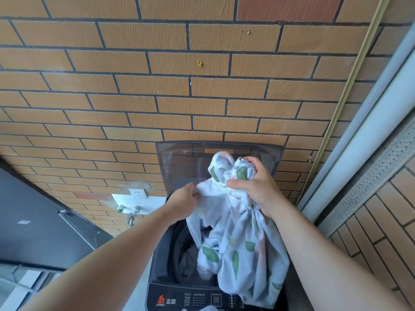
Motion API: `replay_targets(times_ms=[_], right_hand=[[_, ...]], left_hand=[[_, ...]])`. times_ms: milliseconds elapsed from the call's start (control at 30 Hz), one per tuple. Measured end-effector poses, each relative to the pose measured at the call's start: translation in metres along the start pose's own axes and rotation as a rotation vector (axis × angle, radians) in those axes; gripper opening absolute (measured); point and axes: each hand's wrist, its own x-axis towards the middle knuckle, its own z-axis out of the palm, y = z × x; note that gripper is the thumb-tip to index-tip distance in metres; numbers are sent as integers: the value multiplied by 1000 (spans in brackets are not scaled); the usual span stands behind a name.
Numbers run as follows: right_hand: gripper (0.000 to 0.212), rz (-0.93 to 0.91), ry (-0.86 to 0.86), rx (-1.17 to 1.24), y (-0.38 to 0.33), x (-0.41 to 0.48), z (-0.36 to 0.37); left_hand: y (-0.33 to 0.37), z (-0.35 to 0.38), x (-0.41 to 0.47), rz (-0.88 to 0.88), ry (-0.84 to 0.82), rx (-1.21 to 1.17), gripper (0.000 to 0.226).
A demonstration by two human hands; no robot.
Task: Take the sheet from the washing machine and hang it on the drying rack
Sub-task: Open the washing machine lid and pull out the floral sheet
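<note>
dark panel (33, 209): far left, flat against the brick wall (157, 97).
socket (137, 193): white, on the wall left of the machine; we see two taps (129, 209) just below it.
left hand (184, 199): reaches in from the near left, fingers curled, pinching the sheet's left edge. Firm hold, nothing else in it.
washing machine (160, 250): top loader, centre near. The clear lid (179, 164) stands up against the wall; the control panel (190, 297) is on the near edge.
sheet (242, 243): pale with a green leaf print, bunched up. Its top is lifted above the drum (182, 250), in front of the lid. The lower part hangs down over the near-right rim and onto the control panel; some of it sits inside the drum.
right hand (256, 187): fingers and thumb wrapped round the gathered top of the sheet, a tight fist on the cloth, higher than our left.
white frame (370, 140): runs diagonally up the right side.
</note>
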Motion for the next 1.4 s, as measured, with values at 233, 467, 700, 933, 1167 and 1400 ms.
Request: replay_targets(times_ms=[233, 467, 700, 933, 1167, 1400], right_hand=[[102, 72, -261, -199, 6, -1, -7], [80, 195, -518, 75, 2, -5, 9], [60, 120, -230, -1, 10, -2, 15], [47, 64, -148, 79, -6, 6, -2], [49, 30, -126, 210, -22, 13, -18], [49, 74, -40, 103, -15, 9, -40]], left_hand=[[54, -50, 0, 297, 192, -73, 14], [88, -59, -3, 451, 190, -146, 19], [73, -53, -5, 194, -7, -544, 32], [39, -30, 8, 154, -6, -143, 39], [3, 19, 14, 118, -208, 99, 25], [31, -12, 18, 127, 92, -88, 29]])
